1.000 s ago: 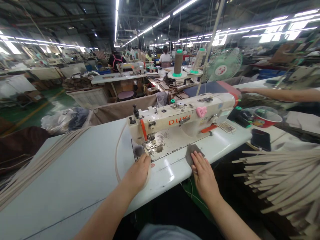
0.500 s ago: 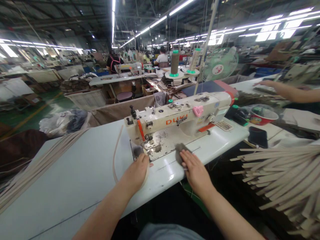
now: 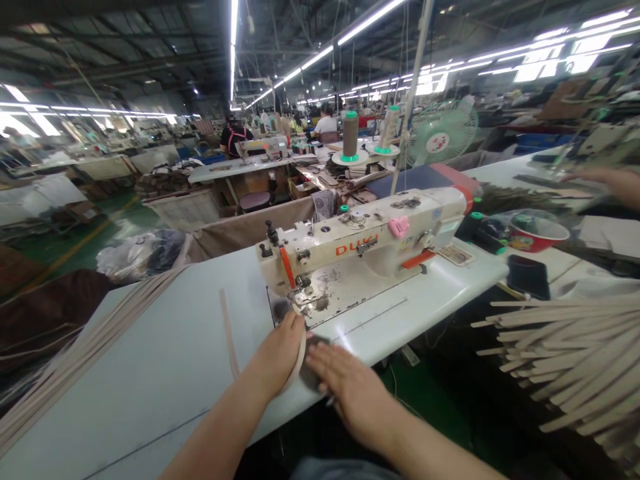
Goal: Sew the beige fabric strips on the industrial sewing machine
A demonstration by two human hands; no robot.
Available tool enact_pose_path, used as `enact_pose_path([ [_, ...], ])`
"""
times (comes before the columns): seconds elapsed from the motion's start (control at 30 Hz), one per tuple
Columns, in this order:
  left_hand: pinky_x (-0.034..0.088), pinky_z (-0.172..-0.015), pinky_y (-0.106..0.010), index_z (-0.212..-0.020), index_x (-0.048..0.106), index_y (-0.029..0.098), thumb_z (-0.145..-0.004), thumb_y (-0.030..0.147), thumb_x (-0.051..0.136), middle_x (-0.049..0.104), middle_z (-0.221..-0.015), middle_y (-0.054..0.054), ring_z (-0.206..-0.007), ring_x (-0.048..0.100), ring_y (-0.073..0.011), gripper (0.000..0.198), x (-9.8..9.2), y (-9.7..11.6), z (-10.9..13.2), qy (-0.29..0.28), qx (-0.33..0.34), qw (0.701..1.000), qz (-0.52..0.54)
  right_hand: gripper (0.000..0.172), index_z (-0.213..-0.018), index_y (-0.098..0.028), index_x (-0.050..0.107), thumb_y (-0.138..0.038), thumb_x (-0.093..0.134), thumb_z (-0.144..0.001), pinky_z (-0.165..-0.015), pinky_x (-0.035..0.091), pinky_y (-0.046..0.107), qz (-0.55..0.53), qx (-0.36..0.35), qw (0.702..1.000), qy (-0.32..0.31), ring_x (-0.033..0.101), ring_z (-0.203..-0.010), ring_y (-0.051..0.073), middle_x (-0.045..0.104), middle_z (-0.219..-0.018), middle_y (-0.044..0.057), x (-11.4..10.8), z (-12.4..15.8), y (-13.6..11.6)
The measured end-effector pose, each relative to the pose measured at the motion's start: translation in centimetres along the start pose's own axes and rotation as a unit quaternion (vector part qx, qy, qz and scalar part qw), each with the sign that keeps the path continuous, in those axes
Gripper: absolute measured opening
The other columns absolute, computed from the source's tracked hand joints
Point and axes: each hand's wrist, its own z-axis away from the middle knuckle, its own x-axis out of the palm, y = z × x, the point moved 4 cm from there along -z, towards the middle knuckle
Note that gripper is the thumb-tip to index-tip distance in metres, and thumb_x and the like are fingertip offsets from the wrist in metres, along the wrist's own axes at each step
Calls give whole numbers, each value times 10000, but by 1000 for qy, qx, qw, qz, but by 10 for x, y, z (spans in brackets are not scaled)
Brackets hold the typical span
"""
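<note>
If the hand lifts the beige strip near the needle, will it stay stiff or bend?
The beige strip probably flops: it is long, thin, and curls under the left hand. It looks light. Lying flat on the smooth table, it may slide easily.

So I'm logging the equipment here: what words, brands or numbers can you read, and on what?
"DUKI", in orange letters on the arm of the sewing machine.
The round red sticker at the centre of the fan and the small plate beside the machine are too blurred to read.
</note>
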Motion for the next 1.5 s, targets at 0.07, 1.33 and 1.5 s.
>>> enact_pose_path([
  [0.07, 531, -1017, -365, -1081, 509, 211, -1069, 244, 373, 576, -1187, -98, -1055, 670, -224, 141, 0, -2, 1, 2, 8, 1000, 13, 462, -1496, -124, 584, -240, 436, -1074, -1259, 409, 493, 86, 136, 986, 44, 505, -1469, 263, 547, -1554, 142, -20, -1, 55],
  [1.33, 486, -1206, -415, -1259, 638, 120, -954, -12, 472, 635, -1362, -144, -1311, 614, -270, 372, 15, 18, 10, 62, 11, 984, -164, 462, -1431, -119, 584, -299, 371, -1062, -1061, 547, 513, 189, 145, 956, 173, 634, -1266, 340, 626, -1421, 220, -73, -61, 141],
  [1.5, 544, -1152, -400, -1285, 631, 104, -942, -21, 495, 663, -1321, -147, -1267, 649, -263, 389, 27, 12, 9, 144, 41, 969, -198, 423, -1176, -236, 721, -487, 425, -1007, -826, 572, 398, 56, 342, 915, 206, 728, -995, 294, 761, -1160, 109, -90, 9, 142],
])
